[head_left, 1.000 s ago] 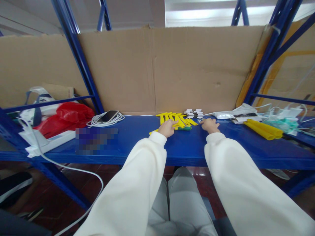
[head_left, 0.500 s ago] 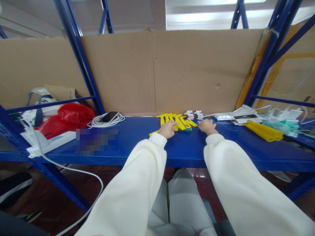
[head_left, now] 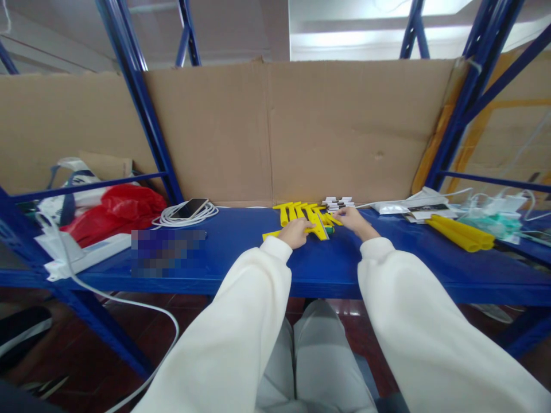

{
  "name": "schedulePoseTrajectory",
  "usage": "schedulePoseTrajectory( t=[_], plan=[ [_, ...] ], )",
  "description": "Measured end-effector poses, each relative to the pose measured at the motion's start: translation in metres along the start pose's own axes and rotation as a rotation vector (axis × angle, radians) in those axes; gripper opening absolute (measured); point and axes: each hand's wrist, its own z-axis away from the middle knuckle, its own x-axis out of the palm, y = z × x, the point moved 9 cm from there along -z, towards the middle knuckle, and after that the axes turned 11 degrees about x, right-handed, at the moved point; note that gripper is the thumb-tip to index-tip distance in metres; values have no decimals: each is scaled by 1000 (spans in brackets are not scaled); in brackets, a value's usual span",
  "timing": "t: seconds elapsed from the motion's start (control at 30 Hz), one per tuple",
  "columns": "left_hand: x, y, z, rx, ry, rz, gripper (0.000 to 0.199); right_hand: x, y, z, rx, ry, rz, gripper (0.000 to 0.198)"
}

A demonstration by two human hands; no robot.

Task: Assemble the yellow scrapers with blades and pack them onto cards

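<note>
My left hand (head_left: 295, 232) is closed around the handle of a yellow scraper (head_left: 319, 228), whose flat, wide head points right above the blue shelf (head_left: 241, 246). Just to the right, my right hand (head_left: 353, 220) has its fingertips pinched together near loose yellow pieces (head_left: 330, 219); whatever they hold is too small to make out. Behind my left hand a row of yellow scrapers (head_left: 294, 211) lies side by side. A green-ended tool handle (head_left: 330, 230) shows partly behind the held scraper. Small white-and-black packs (head_left: 338, 204) are stacked behind my right hand.
Cardboard (head_left: 327, 132) walls off the back. On the left are a phone (head_left: 191, 207) on a coiled white cable (head_left: 166, 217), a red bag (head_left: 123, 206) and a white power strip (head_left: 101, 252). Yellow rolls (head_left: 462, 234) and white packets (head_left: 390, 207) lie right.
The scraper in my left hand has turned and its head now shows more plainly. My right hand has moved left and slightly up, closer to it, with the fingers pinched.
</note>
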Motion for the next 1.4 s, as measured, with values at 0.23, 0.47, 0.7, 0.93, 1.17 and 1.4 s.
schedulePoseTrajectory(
  t=[0.23, 0.47, 0.7, 0.93, 1.17, 1.4],
  plan=[
    [0, 12, -1, 58, -5, 7, 43, 24, -42, 19, -353, -158, -278, 10],
    [1, 16, -2, 85, 0, -16, 44, 24, -44, 17, -426, -128, -247, 10],
    [2, 16, -2, 80, -5, -26, 44, 24, -44, 16, -449, -90, -166, 12],
    [2, 17, -2, 79, -9, -41, 44, 24, -45, 16, -440, -82, -113, 12],
    [2, 20, -1, 98, -24, -49, 45, 29, -33, 13, -262, -120, -207, 8],
    [-6, 13, -3, 53, 75, -5, 45, 15, -25, 9, -127, -39, -501, 18]
  ],
)
